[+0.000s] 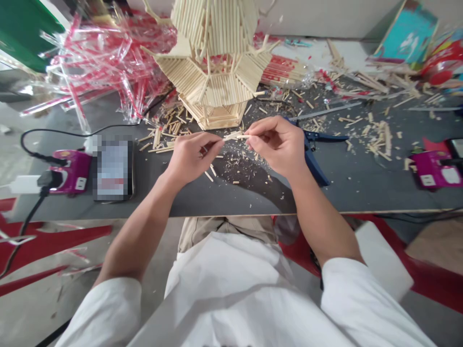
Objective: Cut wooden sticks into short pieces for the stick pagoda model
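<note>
My left hand is closed in a pinch at the left end of a short, pale wooden stick. Close by on the right, my right hand pinches another small wooden stick between thumb and fingers. The two sticks meet or overlap; whether they are joined I cannot tell. Just beyond my hands stands a tiered, pagoda-like model built of thin wooden sticks, with flared roof panels. Blue-handled cutters lie beside my right wrist, partly hidden by it. Wood bits are scattered beneath my fingers.
A phone and a purple power adapter with black cables lie at the left. Red-and-clear plastic wrappers are heaped at the back left. On the right are stick offcuts, a metal strip and another purple adapter.
</note>
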Action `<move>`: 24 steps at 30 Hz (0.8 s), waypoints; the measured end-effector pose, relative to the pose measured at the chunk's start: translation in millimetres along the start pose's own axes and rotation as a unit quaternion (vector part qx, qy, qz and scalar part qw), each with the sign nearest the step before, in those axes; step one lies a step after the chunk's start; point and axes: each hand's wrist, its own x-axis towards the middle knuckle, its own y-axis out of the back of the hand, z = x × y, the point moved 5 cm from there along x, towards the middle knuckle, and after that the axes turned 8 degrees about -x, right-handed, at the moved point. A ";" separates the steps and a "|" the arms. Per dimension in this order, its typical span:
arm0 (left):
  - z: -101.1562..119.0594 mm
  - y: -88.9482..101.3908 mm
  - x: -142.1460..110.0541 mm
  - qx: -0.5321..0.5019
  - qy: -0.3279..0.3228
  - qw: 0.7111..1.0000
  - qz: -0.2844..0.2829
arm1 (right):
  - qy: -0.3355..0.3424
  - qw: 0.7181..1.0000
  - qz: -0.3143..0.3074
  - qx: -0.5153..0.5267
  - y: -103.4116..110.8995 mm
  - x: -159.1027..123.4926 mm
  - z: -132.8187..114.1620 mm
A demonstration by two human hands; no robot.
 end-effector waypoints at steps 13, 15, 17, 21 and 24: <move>0.1 -0.3 0.1 -0.010 0.001 1.000 -0.017 | 0.011 0.996 -0.004 -0.086 -2.7 4.2 6.2; 0.2 -0.5 0.3 -0.011 0.002 1.000 -0.022 | 0.000 0.996 -0.009 -0.084 -3.6 4.2 9.3; 0.7 -0.6 0.5 -0.015 0.000 1.000 -0.024 | -0.008 0.997 -0.012 -0.081 -4.6 3.9 11.5; 2.2 0.0 0.6 -0.020 -0.005 1.000 -0.022 | -0.006 0.997 -0.019 -0.070 -7.2 3.3 12.3; 3.1 0.4 0.6 -0.029 -0.010 0.999 -0.021 | -0.003 0.997 -0.017 -0.073 -7.3 3.4 11.5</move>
